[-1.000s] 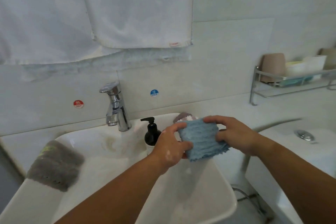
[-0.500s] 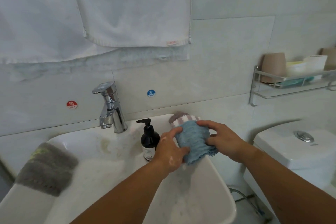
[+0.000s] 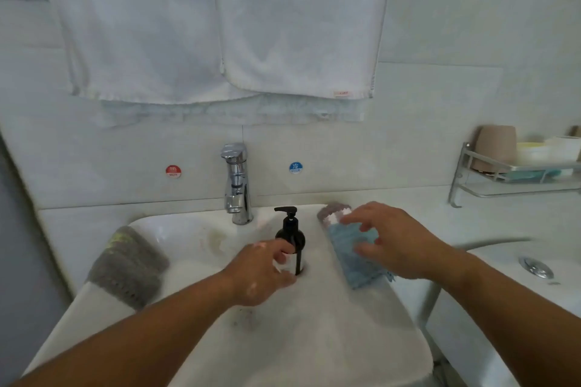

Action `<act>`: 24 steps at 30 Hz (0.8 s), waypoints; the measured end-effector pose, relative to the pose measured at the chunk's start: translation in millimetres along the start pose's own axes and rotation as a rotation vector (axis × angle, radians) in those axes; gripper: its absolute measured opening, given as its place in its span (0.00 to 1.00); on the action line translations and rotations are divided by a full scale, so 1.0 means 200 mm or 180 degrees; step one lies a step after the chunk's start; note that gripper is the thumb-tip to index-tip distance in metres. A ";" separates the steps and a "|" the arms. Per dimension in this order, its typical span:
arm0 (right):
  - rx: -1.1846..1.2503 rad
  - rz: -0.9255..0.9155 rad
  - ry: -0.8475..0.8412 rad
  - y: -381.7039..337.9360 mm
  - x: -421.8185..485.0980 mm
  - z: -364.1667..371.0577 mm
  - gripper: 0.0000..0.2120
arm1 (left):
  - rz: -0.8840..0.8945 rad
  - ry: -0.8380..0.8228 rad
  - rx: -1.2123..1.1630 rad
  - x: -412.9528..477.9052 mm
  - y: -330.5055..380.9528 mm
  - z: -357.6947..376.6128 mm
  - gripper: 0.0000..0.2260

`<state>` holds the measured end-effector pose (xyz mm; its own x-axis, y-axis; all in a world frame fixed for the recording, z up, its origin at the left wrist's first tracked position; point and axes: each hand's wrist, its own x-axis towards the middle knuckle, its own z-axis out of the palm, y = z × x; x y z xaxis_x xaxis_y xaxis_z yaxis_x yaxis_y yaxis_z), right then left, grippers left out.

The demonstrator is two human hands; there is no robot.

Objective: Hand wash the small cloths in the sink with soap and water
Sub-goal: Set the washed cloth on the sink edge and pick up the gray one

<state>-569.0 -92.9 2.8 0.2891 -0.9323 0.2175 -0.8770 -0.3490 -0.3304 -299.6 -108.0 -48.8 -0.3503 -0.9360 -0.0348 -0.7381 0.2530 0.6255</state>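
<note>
At sink rim (image 3: 405,324), right hand (image 3: 402,245) splayed on blue cloth (image 3: 361,273), left hand (image 3: 257,276) grip unclear

A white sink (image 3: 314,355) is fitted with a chrome tap (image 3: 236,182) at its back edge. A grey cloth (image 3: 129,267) is draped over the left rim. A black soap bottle (image 3: 290,237) is stood just right of the tap. A blue cloth (image 3: 361,276) is laid along the right rim, with a grey-and-white cloth (image 3: 330,214) bunched just behind it.

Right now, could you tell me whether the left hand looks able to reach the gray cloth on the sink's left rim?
Probably yes: the left hand, fingers curled at the soap bottle, has only bare sink between it and the gray cloth.
</note>
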 end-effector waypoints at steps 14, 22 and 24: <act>-0.0425 -0.1000 -0.1399 -0.93 0.44 0.79 0.24 | -0.0556 0.0564 0.2205 -0.52 -0.82 -0.89 0.15; 0.0093 -0.0644 -0.1135 -1.19 0.73 1.01 0.22 | -0.0752 0.0697 0.1263 -0.36 -1.12 -0.93 0.18; 0.0212 -0.0543 -0.1070 -1.22 0.78 1.05 0.22 | -0.0748 0.0689 0.1121 -0.31 -1.14 -0.92 0.20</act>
<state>-228.8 -172.6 -75.1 0.5481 -0.8356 -0.0351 -0.7817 -0.4969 -0.3769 -3.0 -152.3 -46.7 -0.0498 -0.9978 0.0429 -0.9467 0.0608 0.3164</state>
